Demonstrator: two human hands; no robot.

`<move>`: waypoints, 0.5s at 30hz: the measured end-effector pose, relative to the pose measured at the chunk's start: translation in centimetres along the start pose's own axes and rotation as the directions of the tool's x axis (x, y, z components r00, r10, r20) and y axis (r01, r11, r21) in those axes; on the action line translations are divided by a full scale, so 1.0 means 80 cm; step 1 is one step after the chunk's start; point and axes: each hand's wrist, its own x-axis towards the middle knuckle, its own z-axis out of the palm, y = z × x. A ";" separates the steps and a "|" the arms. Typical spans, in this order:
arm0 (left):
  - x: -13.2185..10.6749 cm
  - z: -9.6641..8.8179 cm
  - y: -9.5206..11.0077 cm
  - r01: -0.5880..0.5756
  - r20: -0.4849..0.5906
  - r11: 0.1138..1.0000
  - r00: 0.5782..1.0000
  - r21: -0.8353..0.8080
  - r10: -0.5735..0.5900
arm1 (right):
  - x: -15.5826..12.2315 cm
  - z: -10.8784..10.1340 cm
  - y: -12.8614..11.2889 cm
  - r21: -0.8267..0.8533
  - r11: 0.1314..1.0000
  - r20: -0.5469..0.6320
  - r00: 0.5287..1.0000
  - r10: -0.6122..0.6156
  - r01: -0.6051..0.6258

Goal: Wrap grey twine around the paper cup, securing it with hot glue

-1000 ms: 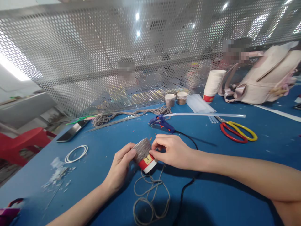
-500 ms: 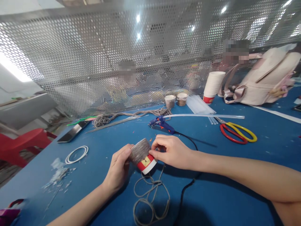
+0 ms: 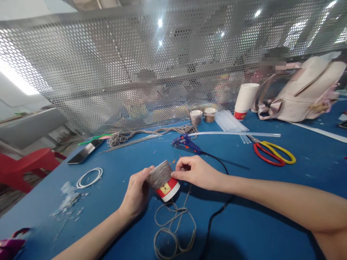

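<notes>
A paper cup (image 3: 166, 188), red and white at one end, is wound with grey cord (image 3: 159, 174) over the rest of its side. It tilts above the blue table, gripped by my left hand (image 3: 137, 187) from the left. My right hand (image 3: 193, 172) pinches at the cup's right side, thumb and forefinger at the edge of the windings; the cord between the fingertips is hardly visible. Loose cord (image 3: 176, 225) trails in loops on the table below the cup. Beyond the hands lies a blue glue gun (image 3: 187, 142) with a clear glue stick (image 3: 238, 134) behind it.
Scissors (image 3: 271, 153) with red and yellow handles lie at right, near stacked paper cups (image 3: 246, 99) and a pale backpack (image 3: 306, 90). Two small wrapped cups (image 3: 196, 117) stand by the perforated screen (image 3: 108, 72). A phone (image 3: 85, 151) and white coil (image 3: 89, 178) lie left. A black cable (image 3: 214, 220) crosses the table.
The cup has turned slightly and shifted a little to the left in my left hand. My right hand stays pinched at its side.
</notes>
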 end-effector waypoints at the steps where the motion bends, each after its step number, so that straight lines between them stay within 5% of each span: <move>1: 0.000 -0.001 0.000 0.015 0.002 1.000 1.000 0.009 -0.015 | 0.000 0.000 0.000 0.003 1.000 -0.004 1.000 -0.002 0.002; 8: -0.002 0.002 0.003 0.073 -0.005 0.996 0.997 0.044 -0.073 | 0.003 0.000 0.001 0.015 1.000 -0.022 1.000 -0.014 0.014; 15: -0.002 0.015 0.012 0.137 -0.089 0.985 0.985 -0.106 -0.147 | 0.002 0.004 0.010 0.041 0.998 -0.038 0.998 -0.046 0.048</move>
